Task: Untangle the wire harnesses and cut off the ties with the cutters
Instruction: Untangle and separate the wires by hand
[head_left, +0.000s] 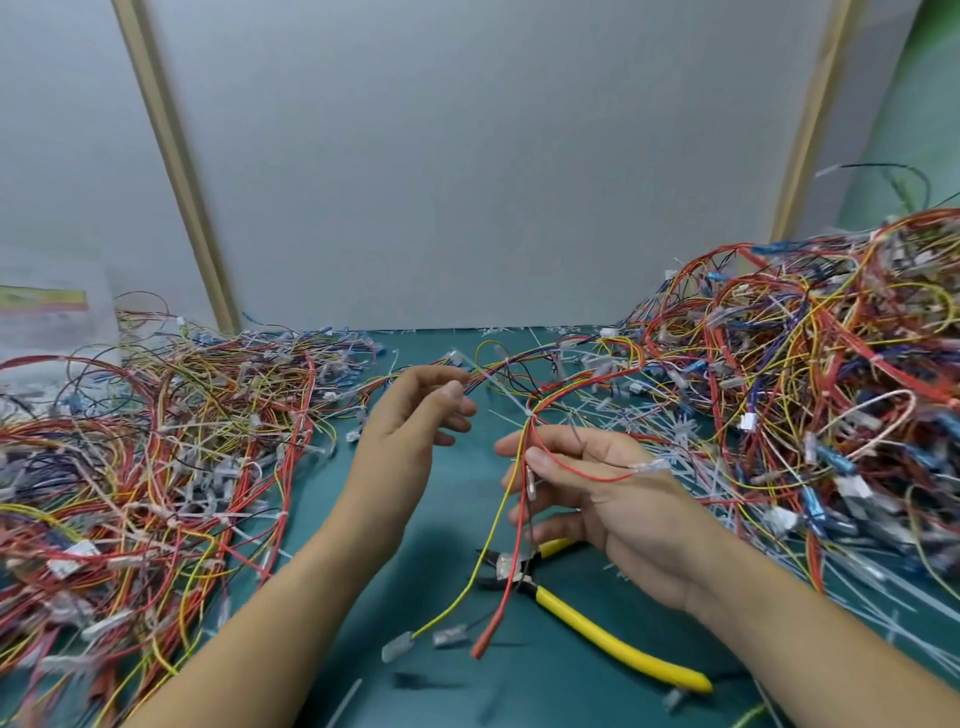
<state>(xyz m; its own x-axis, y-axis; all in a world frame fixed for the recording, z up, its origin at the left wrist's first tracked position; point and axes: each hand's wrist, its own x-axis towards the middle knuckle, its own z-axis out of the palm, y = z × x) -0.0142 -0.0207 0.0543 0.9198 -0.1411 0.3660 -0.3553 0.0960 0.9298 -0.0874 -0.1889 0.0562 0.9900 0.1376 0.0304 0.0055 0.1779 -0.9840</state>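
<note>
On mat (519, 696) — cutters (587, 623) between wire heaps (156, 441)

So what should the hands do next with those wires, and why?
Probably reach down for the yellow-handled cutters. The right hand pinches a small bunch of wires, and a white tie binds them just above its grip. The cutters lie unheld on the green mat below that hand, and the left hand looks freer, so it might fetch them.

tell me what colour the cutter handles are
Yellow; the cutters show best in the head view, the only one here.
</note>
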